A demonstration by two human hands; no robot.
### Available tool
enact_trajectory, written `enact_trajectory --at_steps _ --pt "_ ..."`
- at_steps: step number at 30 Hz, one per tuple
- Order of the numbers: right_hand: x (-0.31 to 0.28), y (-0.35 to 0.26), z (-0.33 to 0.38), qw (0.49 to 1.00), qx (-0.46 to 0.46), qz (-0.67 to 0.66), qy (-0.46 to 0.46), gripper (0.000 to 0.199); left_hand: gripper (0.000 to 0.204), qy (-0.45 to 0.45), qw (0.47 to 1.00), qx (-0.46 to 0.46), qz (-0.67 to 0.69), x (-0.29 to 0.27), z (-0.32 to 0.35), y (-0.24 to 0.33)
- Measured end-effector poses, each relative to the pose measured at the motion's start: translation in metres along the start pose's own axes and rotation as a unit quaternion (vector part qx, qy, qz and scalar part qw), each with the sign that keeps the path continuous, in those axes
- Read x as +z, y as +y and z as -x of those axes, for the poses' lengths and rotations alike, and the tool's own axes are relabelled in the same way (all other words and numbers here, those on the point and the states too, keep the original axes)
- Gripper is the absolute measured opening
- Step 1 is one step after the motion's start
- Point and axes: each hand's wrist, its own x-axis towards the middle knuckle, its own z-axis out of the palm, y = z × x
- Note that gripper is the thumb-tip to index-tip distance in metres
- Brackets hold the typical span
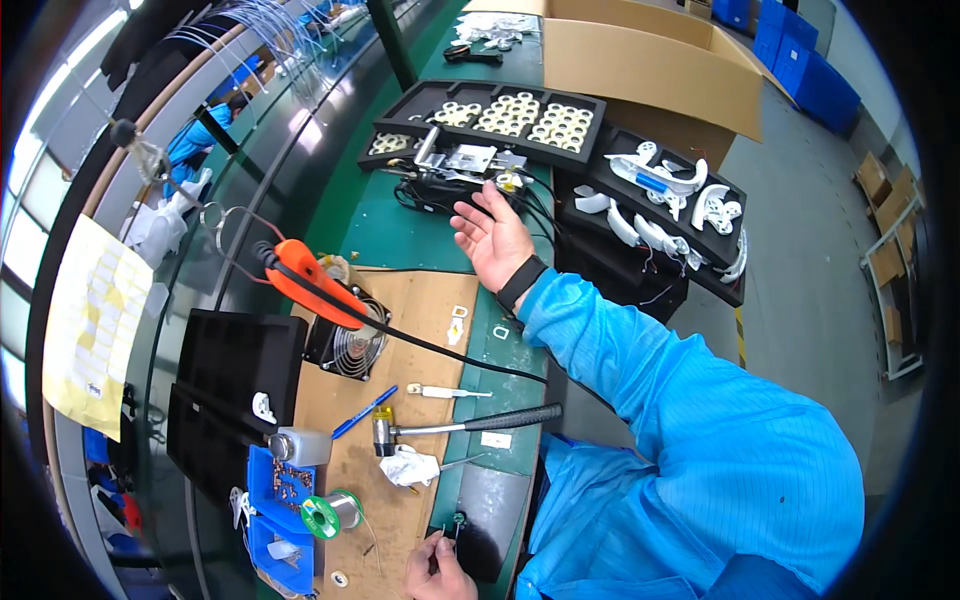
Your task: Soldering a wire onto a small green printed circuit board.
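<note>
My right hand (495, 243), palm up with its fingers spread and nothing in it, is raised beside a black bench device with a metal fixture (470, 160) on top. Low in the view, my left hand (438, 572) pinches a small part with a green end (459, 519), too small to name, over a dark plate (490, 515). Above that plate lie a hammer (465, 422) with a black grip, a crumpled white wad (409, 466) and a white-handled tool (448, 391). A spool of solder wire (333, 514) stands left of my left hand.
An orange power screwdriver (318, 285) hangs above a small fan (350, 340). Black trays hold cream rings (508, 115) and white plastic parts (716, 208). Blue bins (285, 540), a blue pen (364, 412) and a bottle (300, 447) lie left. A cardboard box (640, 75) stands beyond.
</note>
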Motion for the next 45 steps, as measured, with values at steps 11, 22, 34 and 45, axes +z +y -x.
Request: enact_trajectory --at_steps 11,22,34,45 --pt "0.018 -0.023 -0.011 0.996 -0.009 0.085 0.032 0.068 0.017 0.001 0.998 0.036 -0.042 -0.001 0.004 0.002" --pt "0.041 -0.019 -0.065 0.998 0.022 -0.01 0.052 0.033 0.019 -0.013 0.995 0.073 -0.071 0.004 0.001 0.012" --pt "0.033 0.031 0.031 0.927 -0.119 0.31 -0.173 0.031 0.014 0.065 0.997 0.007 0.051 0.005 0.001 -0.003" --pt "-0.042 -0.1 0.063 0.92 -0.087 0.125 -0.361 0.014 0.007 -0.003 0.997 0.073 -0.013 -0.011 0.0 -0.023"
